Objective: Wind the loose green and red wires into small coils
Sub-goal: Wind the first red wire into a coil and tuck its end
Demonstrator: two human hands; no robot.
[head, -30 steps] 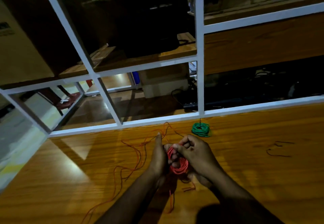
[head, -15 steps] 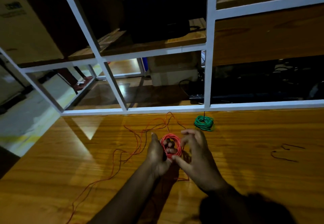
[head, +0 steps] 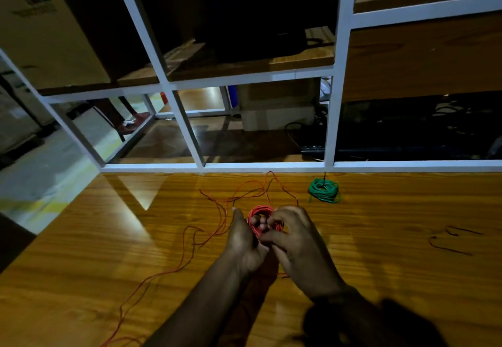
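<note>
A small red wire coil [head: 261, 211] stands upright between my two hands over the middle of the wooden table [head: 394, 238]. My left hand [head: 243, 240] holds the coil, fingers through its loop and thumb raised. My right hand [head: 294, 240] pinches the wire at the coil's lower right. The loose red wire [head: 190, 240] trails left across the table and down to the near edge, with loops behind the coil. A wound green wire coil [head: 324, 190] lies flat on the table behind and to the right of my hands.
A white metal shelf frame [head: 332, 118] runs along the table's far edge, with boxes and dark gear behind it. Two short dark wire scraps [head: 451, 240] lie at the table's right. The floor drops away at the left.
The coil has lifted from low between my palms to upright at my fingertips. My right hand opened out and then closed again at the coil's lower right. The view has tilted downward.
</note>
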